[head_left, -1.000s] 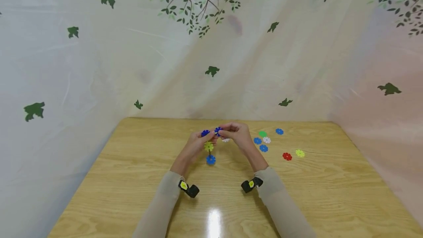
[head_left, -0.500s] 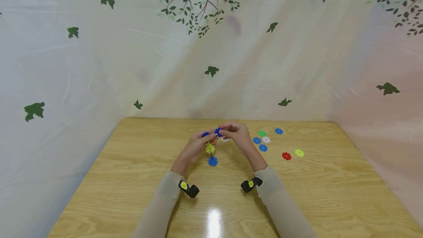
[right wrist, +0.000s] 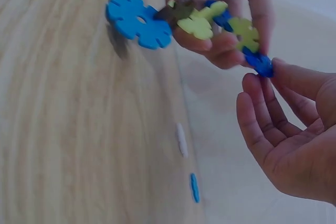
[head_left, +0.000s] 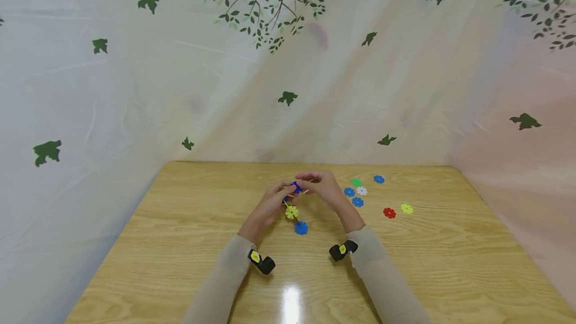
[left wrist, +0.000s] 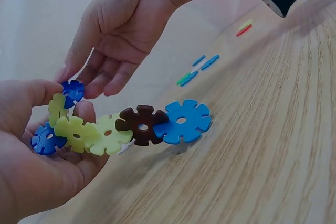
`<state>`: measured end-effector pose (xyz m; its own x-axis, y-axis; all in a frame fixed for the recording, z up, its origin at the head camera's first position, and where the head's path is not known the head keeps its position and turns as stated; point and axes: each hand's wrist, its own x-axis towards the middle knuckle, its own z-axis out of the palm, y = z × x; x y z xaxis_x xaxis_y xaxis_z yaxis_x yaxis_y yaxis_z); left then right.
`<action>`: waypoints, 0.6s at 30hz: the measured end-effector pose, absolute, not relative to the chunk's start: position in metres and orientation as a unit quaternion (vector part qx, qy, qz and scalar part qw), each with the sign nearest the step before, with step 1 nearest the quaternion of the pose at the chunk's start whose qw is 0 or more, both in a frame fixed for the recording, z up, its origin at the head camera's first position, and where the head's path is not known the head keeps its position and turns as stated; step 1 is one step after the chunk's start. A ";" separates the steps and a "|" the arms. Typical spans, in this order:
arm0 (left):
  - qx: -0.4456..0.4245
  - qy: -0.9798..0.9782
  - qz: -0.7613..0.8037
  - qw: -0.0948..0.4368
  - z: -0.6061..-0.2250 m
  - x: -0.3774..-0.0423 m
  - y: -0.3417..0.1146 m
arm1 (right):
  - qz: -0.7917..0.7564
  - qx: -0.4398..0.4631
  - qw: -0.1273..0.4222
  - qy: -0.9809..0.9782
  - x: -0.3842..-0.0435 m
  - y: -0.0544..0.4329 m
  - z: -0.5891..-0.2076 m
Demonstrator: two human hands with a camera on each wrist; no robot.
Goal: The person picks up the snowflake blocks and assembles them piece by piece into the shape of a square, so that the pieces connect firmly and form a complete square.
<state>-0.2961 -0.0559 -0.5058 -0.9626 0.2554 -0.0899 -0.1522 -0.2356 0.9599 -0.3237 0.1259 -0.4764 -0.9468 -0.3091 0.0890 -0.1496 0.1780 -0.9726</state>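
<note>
A chain of slotted snowflake discs hangs from my left hand [head_left: 269, 205], which grips it near its upper end. Lowest in the chain is a light blue disc [left wrist: 198, 125], joined to a brown disc [left wrist: 135, 117]. Above these come yellow discs [left wrist: 113, 143] and a dark blue disc [left wrist: 39, 143] lying against the left fingers. At the top end, another dark blue disc [right wrist: 260, 65] is pinched between thumb and fingers of my right hand [head_left: 325, 188]. It meets a yellow disc [right wrist: 245, 34] edge to edge, and the left thumb lies close beside it.
Loose discs lie on the wooden table [head_left: 198, 244] to the right of the hands: blue [head_left: 357, 202], green [head_left: 356, 182], white [head_left: 362, 191], red [head_left: 389, 213] and yellow [head_left: 407, 208]. A printed cloth [head_left: 225, 114] stands behind the table's far edge.
My left hand has shifted slightly right and tilted, so the chain's lower end has swung down and to the right. My right hand still pinches the dark blue disc, now turned more edge-on.
</note>
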 end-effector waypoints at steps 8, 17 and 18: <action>0.001 0.624 0.775 0.101 -0.511 -0.296 -0.055 | -0.567 -0.137 0.071 0.809 -0.330 0.159 -0.464; -0.008 0.630 0.771 0.098 -0.509 -0.295 -0.055 | -0.431 -0.181 0.083 0.880 -0.342 0.207 -0.460; -0.008 0.631 0.769 0.098 -0.509 -0.295 -0.055 | -0.414 -0.181 0.080 0.888 -0.343 0.212 -0.460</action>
<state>-0.2954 -0.0554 -0.5088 -0.9807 0.1409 -0.1355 -0.1603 -0.1835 0.9699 -0.3426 0.2119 -0.4600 -0.9216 -0.3880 0.0073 -0.2552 0.5917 -0.7647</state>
